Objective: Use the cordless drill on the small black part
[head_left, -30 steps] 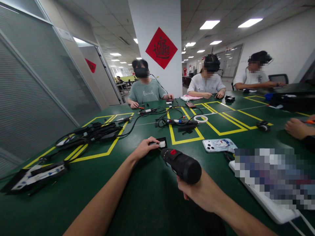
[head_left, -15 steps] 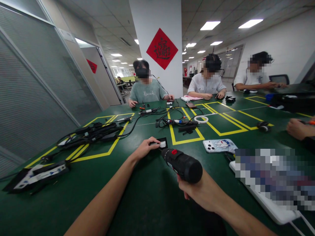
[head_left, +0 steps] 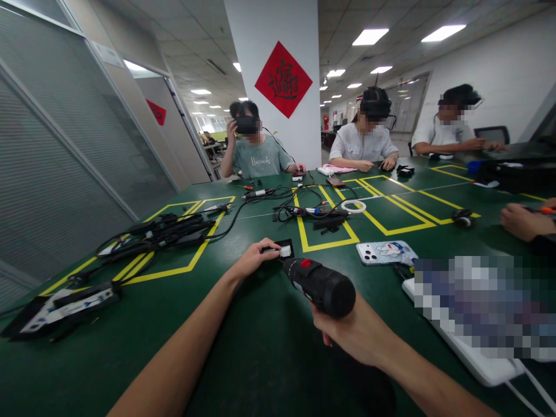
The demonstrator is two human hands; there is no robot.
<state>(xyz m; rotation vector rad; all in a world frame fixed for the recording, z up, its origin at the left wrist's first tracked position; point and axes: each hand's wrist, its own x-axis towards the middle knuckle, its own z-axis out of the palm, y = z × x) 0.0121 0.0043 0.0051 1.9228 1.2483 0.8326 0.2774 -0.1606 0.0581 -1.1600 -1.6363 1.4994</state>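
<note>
My right hand grips a black cordless drill with a red switch on top. Its nose points away from me, toward a small black tray-like piece on the green table. A white block sits on that piece. The fingers of my left hand are closed at the near left side of the black piece, with fingertips against the white block. The drill's tip ends close to the near edge of the piece; whether it touches is too small to tell.
Left on the table lies a heap of black cables. More cables and a white ring lie ahead. To the right are a phone and a white device with a blurred top. Several other people sit around the table.
The view has shifted slightly. My hands, the drill and the black piece keep nearly the same positions relative to each other. The person across has raised a hand to their headset.
</note>
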